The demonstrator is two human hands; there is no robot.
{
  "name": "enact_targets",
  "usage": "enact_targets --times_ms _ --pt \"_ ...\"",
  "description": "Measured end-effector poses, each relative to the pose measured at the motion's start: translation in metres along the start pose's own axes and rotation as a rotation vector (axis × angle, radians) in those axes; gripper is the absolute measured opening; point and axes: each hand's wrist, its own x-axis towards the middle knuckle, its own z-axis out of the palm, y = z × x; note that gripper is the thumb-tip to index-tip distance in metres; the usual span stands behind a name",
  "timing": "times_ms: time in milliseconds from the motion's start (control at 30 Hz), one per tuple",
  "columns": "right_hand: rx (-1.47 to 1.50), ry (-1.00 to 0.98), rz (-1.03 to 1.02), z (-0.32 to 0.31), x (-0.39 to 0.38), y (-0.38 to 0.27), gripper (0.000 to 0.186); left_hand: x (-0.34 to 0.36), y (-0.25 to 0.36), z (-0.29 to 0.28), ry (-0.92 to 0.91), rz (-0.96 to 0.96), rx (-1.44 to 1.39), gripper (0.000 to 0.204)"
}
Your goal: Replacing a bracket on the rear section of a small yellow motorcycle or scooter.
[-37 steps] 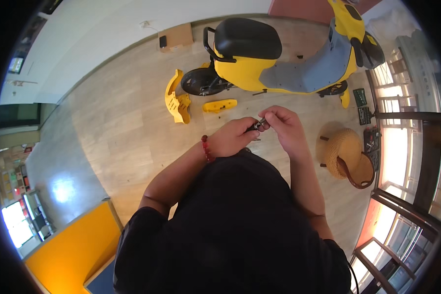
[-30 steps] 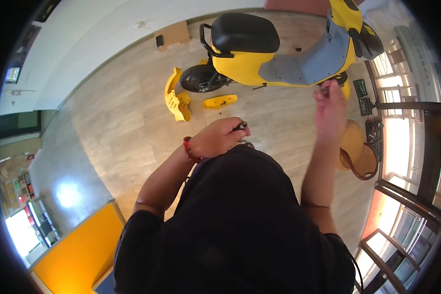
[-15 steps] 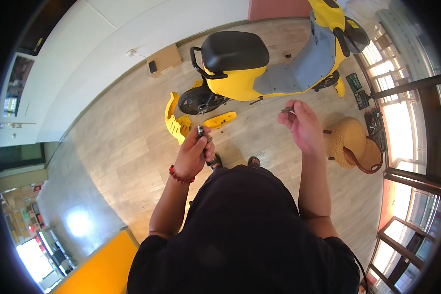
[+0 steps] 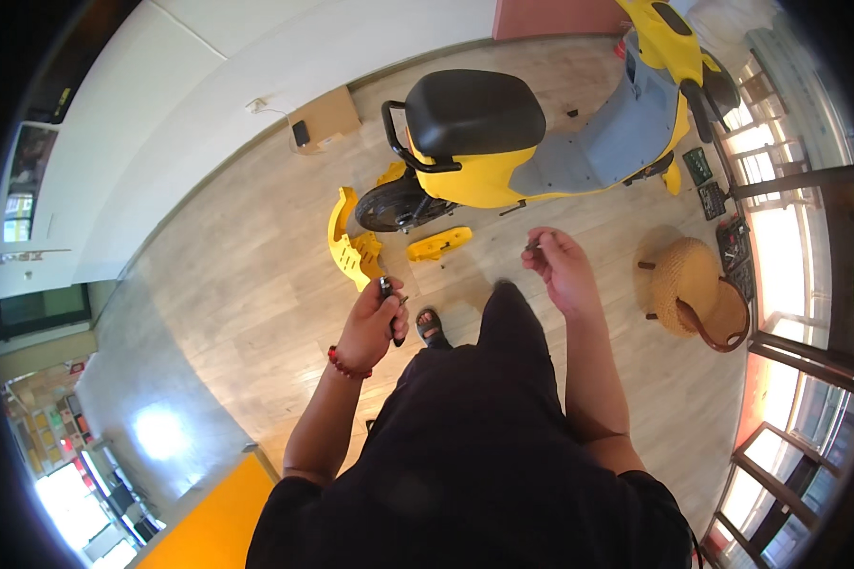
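Observation:
My left hand (image 4: pixel 375 322) is closed around a small dark tool (image 4: pixel 389 302) with its tip pointing up, a red bead bracelet on the wrist. My right hand (image 4: pixel 562 267) is raised to the right, pinching a tiny dark part (image 4: pixel 532 246) between the fingertips. Ahead of both hands stands a yellow and grey scooter (image 4: pixel 531 133) with a black seat. A loose yellow body panel (image 4: pixel 349 242) and a smaller yellow piece (image 4: pixel 438 244) lie on the wooden floor by its rear wheel, just beyond my left hand.
A woven wicker stool (image 4: pixel 693 284) stands to the right. A cardboard box (image 4: pixel 324 119) with a dark device sits by the white wall. Dark flat trays (image 4: pixel 721 204) lie near the windows. A yellow-orange surface (image 4: pixel 209 522) is at lower left.
My hands were together in front of me, then parted. The left hand with the tool dropped toward the yellow panel; the right swung out to the scooter and came back a little.

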Motion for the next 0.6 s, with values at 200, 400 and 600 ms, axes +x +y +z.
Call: enact_targets --times_ms 200,400,600 --pt "-0.421 -0.019 0.055 -0.013 0.112 -0.006 0.018 0.024 -0.001 0.007 0.212 -0.01 0.006 0.012" --pt "-0.922 -0.035 -0.148 -0.01 0.284 0.002 0.022 0.04 -0.01 0.042 0.408 0.076 -0.21 0.016" --pt "-1.413 -0.173 -0.352 0.023 0.381 0.014 0.027 0.033 -0.013 0.076 0.649 0.158 -0.207 0.015"
